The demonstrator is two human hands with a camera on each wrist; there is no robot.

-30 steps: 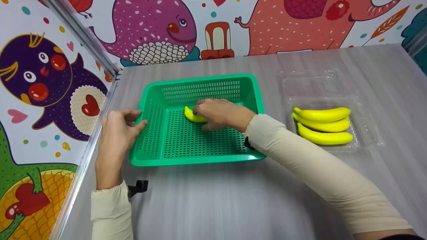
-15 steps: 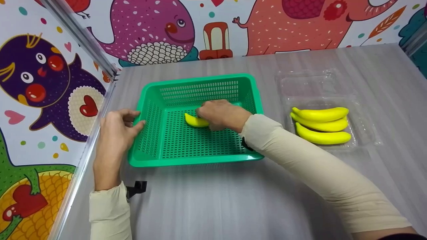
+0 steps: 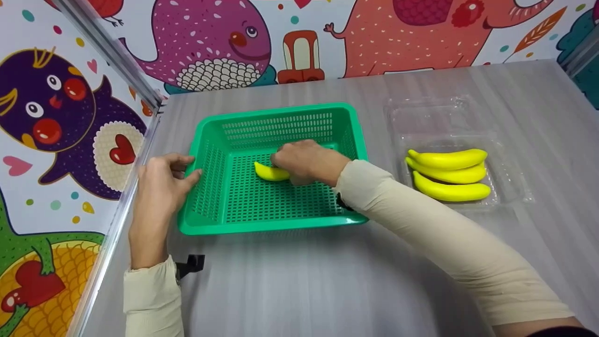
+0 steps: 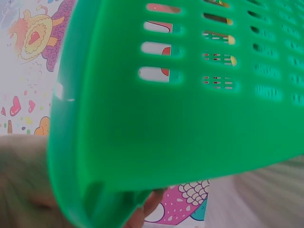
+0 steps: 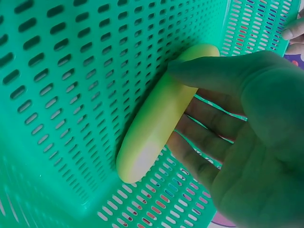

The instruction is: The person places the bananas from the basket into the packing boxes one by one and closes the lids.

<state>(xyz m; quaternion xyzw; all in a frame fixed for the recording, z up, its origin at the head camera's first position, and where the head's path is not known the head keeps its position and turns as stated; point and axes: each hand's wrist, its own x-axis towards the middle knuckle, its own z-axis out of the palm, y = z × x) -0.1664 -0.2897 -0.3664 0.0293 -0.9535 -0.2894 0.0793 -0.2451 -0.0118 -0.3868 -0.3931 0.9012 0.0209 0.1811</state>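
Note:
A smooth yellow banana (image 3: pixel 270 172) lies low inside the green plastic basket (image 3: pixel 271 226). My right hand (image 3: pixel 309 161) reaches in over the basket's right side and pinches the banana between thumb and fingers. In the right wrist view the thumb lies across the banana (image 5: pixel 152 123) near one end, several fingers are on its other side, and it is at the perforated floor. The right hand covers its far end in the head view. My left hand (image 3: pixel 161 194) grips the basket's left rim, with some fingertips hidden; the left wrist view shows fingers beneath the rim (image 4: pixel 66 118).
To the right of the basket, a clear plastic clamshell box (image 3: pixel 510 187) stands with its lid folded back. Three more bananas (image 3: pixel 449 175) lie in it. The grey table (image 3: pixel 299 285) meets printed cartoon walls (image 3: pixel 210 37) at the back and left, with a metal strip along the left edge.
My right hand has drawn the banana slightly toward me within the basket, and its fingers are more tucked in. The left hand stays at the rim. The view has shifted slightly.

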